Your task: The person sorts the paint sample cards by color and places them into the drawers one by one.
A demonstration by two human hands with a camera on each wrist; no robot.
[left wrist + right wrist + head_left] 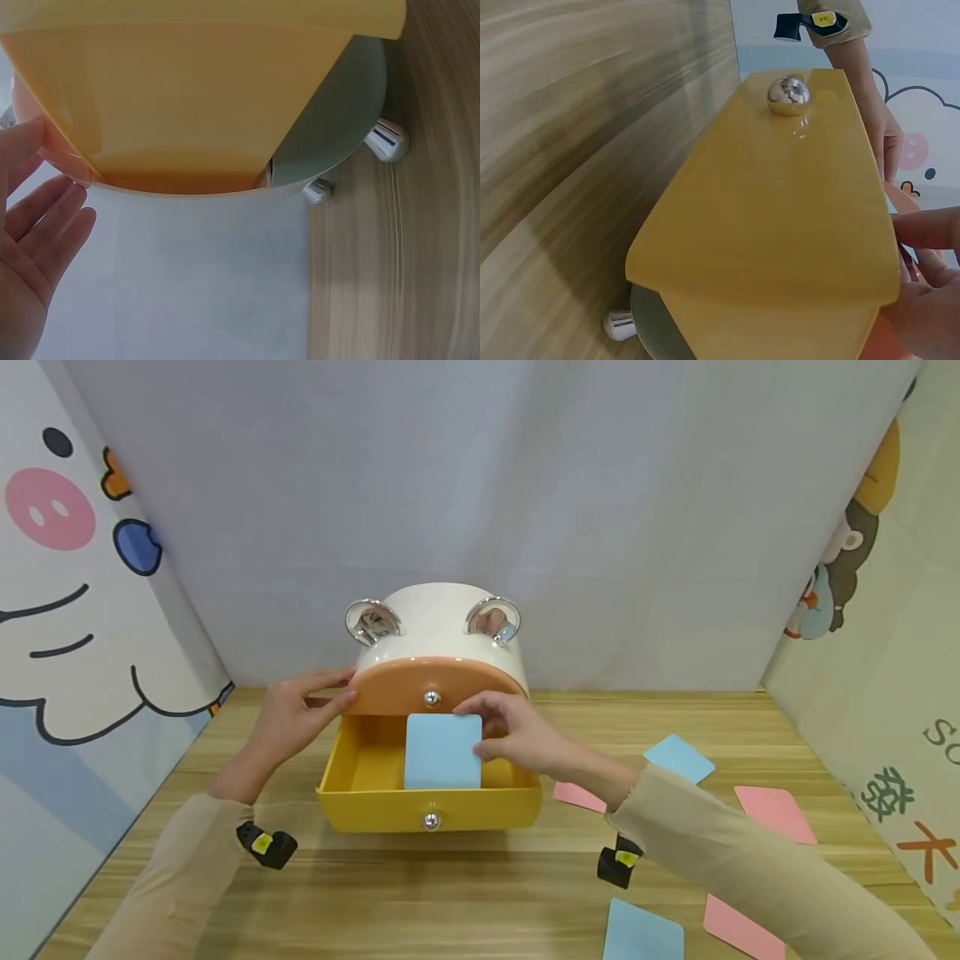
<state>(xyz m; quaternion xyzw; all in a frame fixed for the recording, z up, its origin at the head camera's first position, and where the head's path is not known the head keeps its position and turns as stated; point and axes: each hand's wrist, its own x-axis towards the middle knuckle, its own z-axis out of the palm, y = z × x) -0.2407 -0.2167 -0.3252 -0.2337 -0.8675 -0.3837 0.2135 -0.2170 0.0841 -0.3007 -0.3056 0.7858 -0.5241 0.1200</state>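
A square light-blue card (443, 752) stands nearly upright inside the pulled-out yellow drawer (430, 811). My right hand (517, 732) pinches the card by its right side and top corner. The drawer belongs to a rounded white storage box (441, 620) with silvery ears. Above it, an orange drawer front (397, 687) with a round knob is closed. My left hand (291, 714) touches the left edge of the box beside that orange front, its fingers extended. In the right wrist view the drawer front hides most of the card.
On the wooden table, to the right of the box, lie blue cards (678, 758) and pink cards (776, 814). One pink card (579, 796) lies partly under my right forearm. A pale curtain (637, 527) stands behind, with printed panels (67, 635) on both sides.
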